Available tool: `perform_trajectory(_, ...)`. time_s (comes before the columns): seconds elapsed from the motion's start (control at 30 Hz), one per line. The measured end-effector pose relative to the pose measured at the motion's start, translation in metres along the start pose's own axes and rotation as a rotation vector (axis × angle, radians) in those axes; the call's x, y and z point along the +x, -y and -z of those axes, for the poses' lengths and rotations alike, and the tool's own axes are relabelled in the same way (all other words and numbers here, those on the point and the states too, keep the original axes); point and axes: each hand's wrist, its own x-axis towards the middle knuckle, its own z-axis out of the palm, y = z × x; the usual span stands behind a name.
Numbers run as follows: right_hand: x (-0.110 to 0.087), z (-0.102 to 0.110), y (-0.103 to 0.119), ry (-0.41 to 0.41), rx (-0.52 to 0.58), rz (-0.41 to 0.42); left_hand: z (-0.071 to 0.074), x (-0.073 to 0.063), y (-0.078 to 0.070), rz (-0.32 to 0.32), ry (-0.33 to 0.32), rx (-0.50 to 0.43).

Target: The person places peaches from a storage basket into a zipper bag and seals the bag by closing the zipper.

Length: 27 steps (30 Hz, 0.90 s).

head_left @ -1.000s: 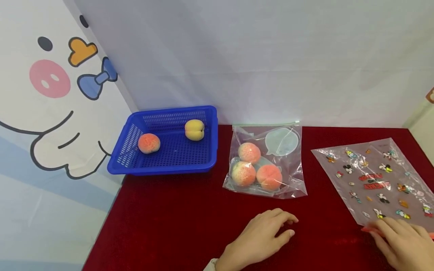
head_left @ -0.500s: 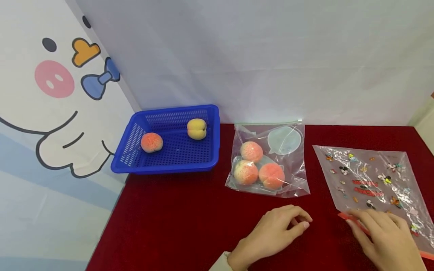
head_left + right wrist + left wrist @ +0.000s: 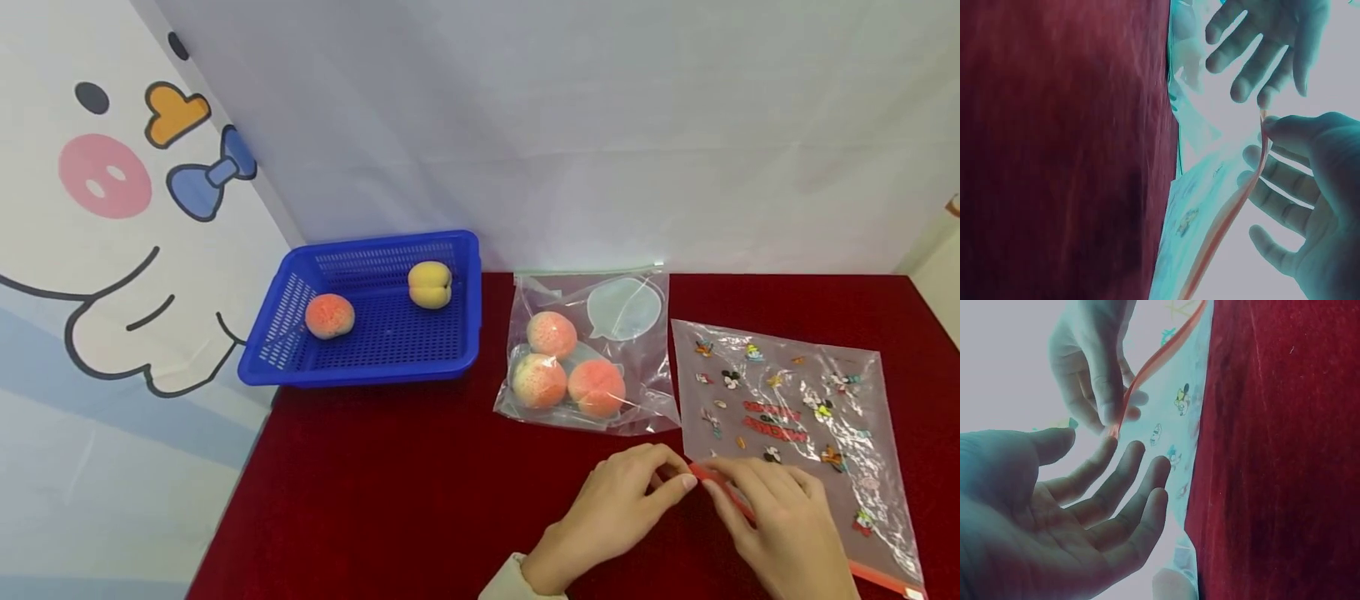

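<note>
A clear zip bag (image 3: 795, 400) printed with cartoon figures lies at the right of the head view, its red zip edge (image 3: 877, 575) toward me. My right hand (image 3: 780, 517) pinches that edge near its left corner between thumb and fingers; the right wrist view shows the red strip (image 3: 1225, 219) bending away from the grip. My left hand (image 3: 618, 508) is at the same corner, its index fingertip (image 3: 1110, 445) right at the strip's end. The left thumb stands apart from the fingers, with nothing between them.
Behind the hands lies another clear zip bag (image 3: 648, 383) with three peaches (image 3: 552, 335) inside. At the back left stands a blue basket (image 3: 360, 371) holding a pink peach (image 3: 330, 316) and a yellow one (image 3: 430, 285). A white curtain (image 3: 585, 125) rises behind the red tablecloth (image 3: 390, 483).
My right hand has drawn the printed bag leftward by its red edge. My left hand has moved right, so the two hands now meet at the bag's corner.
</note>
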Motion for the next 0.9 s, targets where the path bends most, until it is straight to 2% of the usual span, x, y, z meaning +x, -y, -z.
perform_trajectory(0.17, 0.000, -0.005, 0.010, -0.004, 0.023, -0.033, 0.000, 0.001, 0.002, 0.003, -0.049, -0.012)
perform_trajectory(0.3, 0.001, -0.008, 0.016, -0.010, 0.039, -0.042, -0.002, 0.001, 0.003, 0.009, -0.108, 0.020)
perform_trajectory(0.4, 0.001, -0.010, 0.018, -0.019, 0.050, -0.054, -0.002, 0.000, 0.003, 0.052, -0.129, 0.047)
perform_trajectory(0.53, 0.000, -0.010, 0.021, -0.016, 0.063, -0.061, -0.002, -0.001, 0.003, 0.121, -0.117, 0.043)
perform_trajectory(0.6, -0.001, -0.011, 0.021, -0.012, 0.069, -0.059, -0.002, -0.001, 0.004, 0.133, -0.111, 0.035)
perform_trajectory(0.67, -0.002, -0.011, 0.022, -0.011, 0.075, -0.057, -0.002, -0.001, 0.005, 0.123, -0.109, 0.035)
perform_trajectory(0.9, -0.005, -0.012, 0.022, -0.021, 0.090, -0.057, 0.001, 0.003, 0.011, -0.004, -0.083, -0.019)
